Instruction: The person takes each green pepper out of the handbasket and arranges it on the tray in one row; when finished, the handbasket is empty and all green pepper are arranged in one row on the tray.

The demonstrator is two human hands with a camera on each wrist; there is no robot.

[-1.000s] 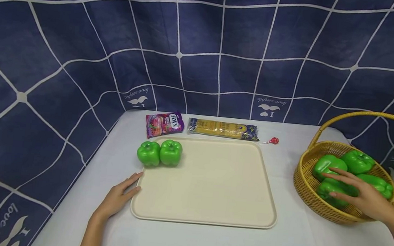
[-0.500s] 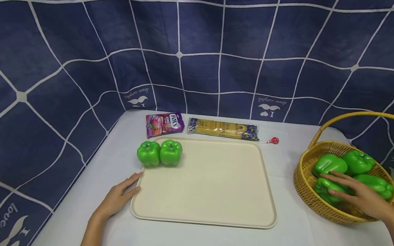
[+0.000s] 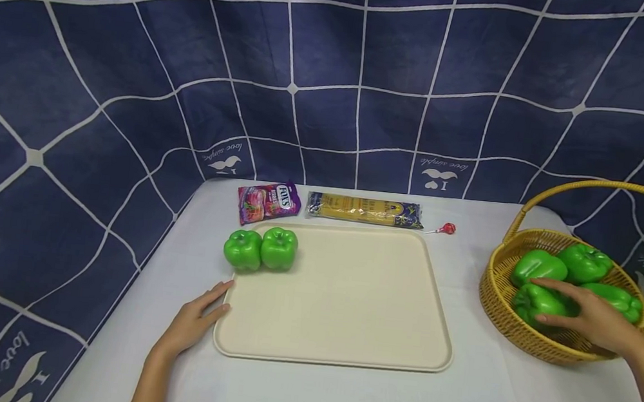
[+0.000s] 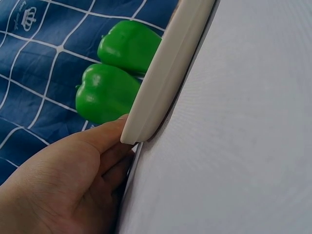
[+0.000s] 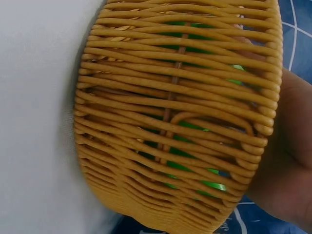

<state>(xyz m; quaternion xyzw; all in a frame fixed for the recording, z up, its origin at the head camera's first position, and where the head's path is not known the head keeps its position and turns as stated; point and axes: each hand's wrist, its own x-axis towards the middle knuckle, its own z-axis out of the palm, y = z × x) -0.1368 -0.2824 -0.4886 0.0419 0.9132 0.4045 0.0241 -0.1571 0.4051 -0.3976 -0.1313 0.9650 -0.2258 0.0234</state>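
In the head view, my right hand (image 3: 604, 320) reaches into a yellow wicker basket (image 3: 502, 317), its thumb and fingers curled round the nearest green bell pepper (image 3: 535, 303). Several other green peppers (image 3: 539, 267) lie beside it. The right wrist view shows the basket's woven side (image 5: 170, 97), which hides most of the peppers and fingers. At the left edge of a cream tray (image 3: 347, 307), my left hand (image 3: 191, 321) rests with relaxed fingers touching the rim (image 4: 161, 73). Two green bell peppers (image 3: 279, 250) sit side by side at the tray's back left corner.
Behind the tray lie a purple Fox's candy bag (image 3: 269, 204), a long pack of pasta (image 3: 363, 210) and a red lollipop (image 3: 447, 228). The basket's tall handle (image 3: 609, 185) arches over it. A blue checked cloth (image 3: 330, 117) hangs behind the white table (image 3: 338, 400).
My right fingers have closed round the nearest pepper, which has shifted and turned slightly in the basket. The left hand and tray have stayed in place.
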